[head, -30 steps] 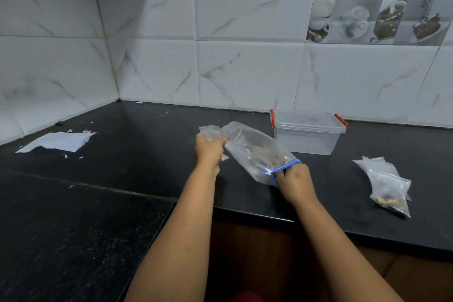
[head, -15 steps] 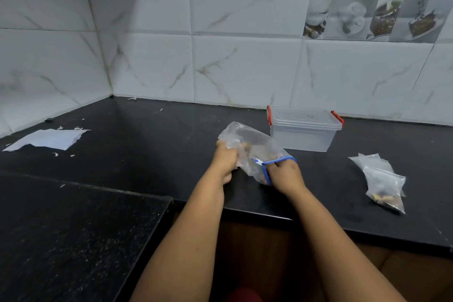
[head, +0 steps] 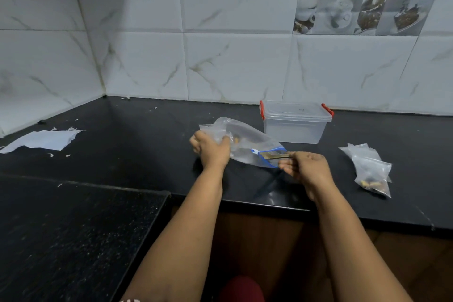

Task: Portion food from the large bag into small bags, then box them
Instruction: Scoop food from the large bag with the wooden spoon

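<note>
So we're mid-portioning here, looks like the "get food out of the large bag" step. Our left hand (head: pixel 212 148) is bunched around the closed bottom end of the large bag (head: pixel 247 144), fingers curled into the plastic. Our right hand (head: pixel 305 167) is at the blue zip mouth, pinching what looks like a brownish stick-shaped piece of food (head: pixel 275 155) half out of the opening, though it's a bit blurry, so we can't say exactly what it is.

The bag sits just right of frame centre on the black counter (head: pixel 147 144), right in front of the clear box (head: pixel 295 122), which has its lid on. Its long axis runs from upper left to lower right, mouth pointing lower right toward our right hand.

The small bags (head: pixel 370 169) lie at far right, well apart. Next we'd guess the piece has to travel over there, and one small bag needs opening, so one hand has to let go first.
</note>
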